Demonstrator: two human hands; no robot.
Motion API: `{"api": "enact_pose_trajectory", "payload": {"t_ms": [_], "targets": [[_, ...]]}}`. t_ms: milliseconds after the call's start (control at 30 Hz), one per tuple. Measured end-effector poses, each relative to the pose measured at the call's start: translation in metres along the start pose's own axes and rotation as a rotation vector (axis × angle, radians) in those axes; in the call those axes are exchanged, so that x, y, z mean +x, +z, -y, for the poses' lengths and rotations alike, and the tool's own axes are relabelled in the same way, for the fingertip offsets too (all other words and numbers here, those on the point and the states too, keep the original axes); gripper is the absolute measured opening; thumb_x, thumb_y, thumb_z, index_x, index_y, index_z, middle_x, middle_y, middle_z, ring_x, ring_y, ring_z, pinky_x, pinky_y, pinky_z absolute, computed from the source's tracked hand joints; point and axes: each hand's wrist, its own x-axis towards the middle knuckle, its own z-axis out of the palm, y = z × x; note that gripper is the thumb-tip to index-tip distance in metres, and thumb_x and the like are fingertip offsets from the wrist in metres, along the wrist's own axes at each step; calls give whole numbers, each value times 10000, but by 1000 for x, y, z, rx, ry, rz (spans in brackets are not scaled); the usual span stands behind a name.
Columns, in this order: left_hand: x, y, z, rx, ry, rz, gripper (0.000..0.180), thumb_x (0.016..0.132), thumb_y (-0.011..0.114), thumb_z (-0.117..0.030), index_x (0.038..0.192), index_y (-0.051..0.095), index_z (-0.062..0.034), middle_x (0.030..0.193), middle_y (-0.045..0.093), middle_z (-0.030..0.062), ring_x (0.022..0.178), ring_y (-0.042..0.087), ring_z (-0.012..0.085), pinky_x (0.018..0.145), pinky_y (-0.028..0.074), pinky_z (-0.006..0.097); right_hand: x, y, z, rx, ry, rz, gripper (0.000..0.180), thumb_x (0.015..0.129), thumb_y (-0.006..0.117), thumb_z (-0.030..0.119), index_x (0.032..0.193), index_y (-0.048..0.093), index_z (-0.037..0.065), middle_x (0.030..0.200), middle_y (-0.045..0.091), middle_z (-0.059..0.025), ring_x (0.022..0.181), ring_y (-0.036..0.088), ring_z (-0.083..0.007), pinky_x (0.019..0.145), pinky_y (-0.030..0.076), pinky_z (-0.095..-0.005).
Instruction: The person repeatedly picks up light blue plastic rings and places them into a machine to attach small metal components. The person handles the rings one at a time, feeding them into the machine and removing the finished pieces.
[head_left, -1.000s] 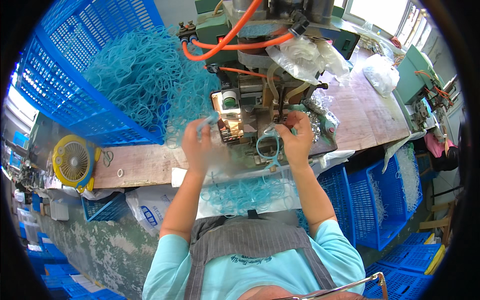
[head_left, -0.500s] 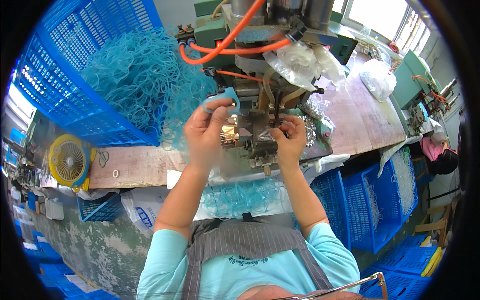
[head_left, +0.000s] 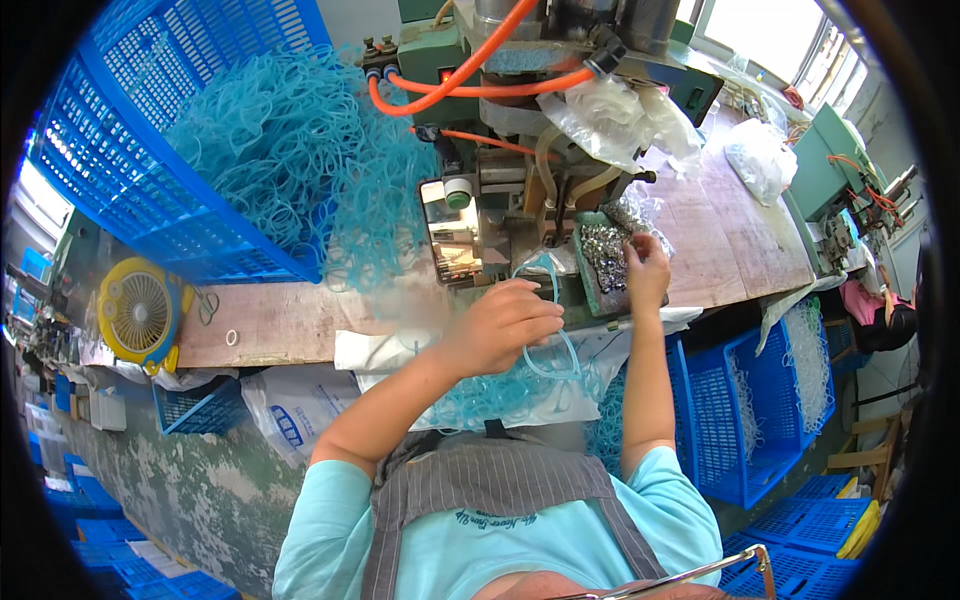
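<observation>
My left hand [head_left: 500,328], fingers closed, holds a translucent blue band [head_left: 573,358] in front of the press [head_left: 515,120]. The band's loop hangs below the fingers and another part sticks up above them. To the right, my right hand [head_left: 650,275] is at a green tray [head_left: 590,290] heaped with small shiny metal pieces [head_left: 604,250]. Its fingertips are pinched together at the edge of the heap; what is between them is too small to make out. Below my hands, several more blue bands [head_left: 480,398] lie on a white cloth across my lap.
At the left, a blue crate [head_left: 230,235] spills tangled blue bands [head_left: 290,150] onto the table. A phone [head_left: 451,232] stands by the press. Further left are a yellow fan [head_left: 138,312] and scissors [head_left: 208,307]. Orange hoses [head_left: 470,85] hang overhead. Blue baskets [head_left: 725,420] stand at lower right.
My left hand has come down and right from beside the press with the blue band, uncovering the phone. My right hand has left the press for the tray of metal pieces.
</observation>
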Motion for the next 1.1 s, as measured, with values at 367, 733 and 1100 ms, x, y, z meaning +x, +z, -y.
{"api": "enact_pose_trajectory", "payload": {"t_ms": [367, 733, 1100], "targets": [[-3, -1, -1, 17, 12, -3, 322, 768, 671, -29, 1084, 641, -81, 1115, 650, 84, 989, 623, 272, 929, 463, 466, -9, 12, -38, -401, -319, 121, 193, 829, 682, 225, 953, 638, 84, 903, 644, -140, 801, 626, -352, 666, 502, -431], [-125, -62, 58, 599, -874, -371, 231, 763, 643, 17, 977, 669, -66, 1019, 609, 137, 888, 601, 305, 731, 479, 410, -17, 11, -34, 144, -129, -67, 77, 850, 692, 139, 886, 707, 72, 759, 696, -96, 665, 662, -188, 635, 504, -310], [-210, -123, 115, 636, -1057, 73, 373, 687, 672, -94, 1051, 707, -165, 1339, 545, 101, 1125, 581, 295, 884, 479, 409, -20, 10, -32, 91, -153, -130, 75, 857, 659, 106, 928, 676, 91, 813, 707, -98, 695, 679, -245, 645, 516, -344]]}}
